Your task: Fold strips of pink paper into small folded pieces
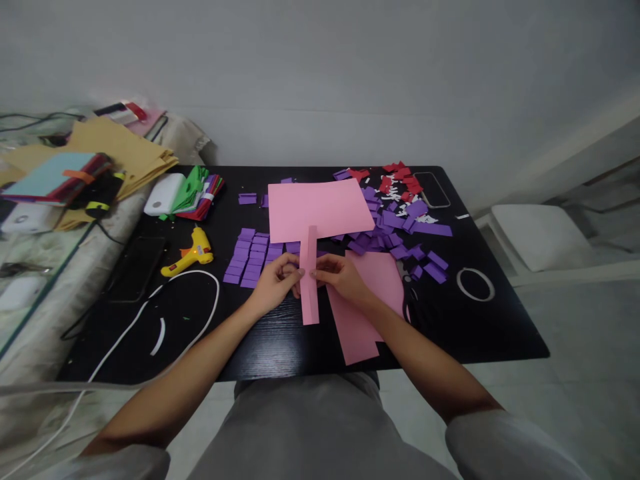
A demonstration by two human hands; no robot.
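Between my two hands is a pink paper cutout (315,207), a wide rectangle with a narrow folded strip running down toward me. My left hand (277,280) pinches the strip's left edge. From the other side, my right hand (340,273) pinches its right edge, thumb on top. Some fingers of both hands are hidden behind the paper. A larger pink sheet (370,287) with a notched corner lies under my right wrist. Dark-handled scissors (407,287) rest partly on that sheet. Rows of folded purple paper pieces (250,257) lie left of my left hand.
A yellow glue gun (193,253) with a looping white cable lies at left, near a dark phone (137,267). Loose purple pieces (385,230) and red scraps (400,177) cover the back right. A ring (475,285) sits near the right edge. Colored paper bundles (195,193) stand back left.
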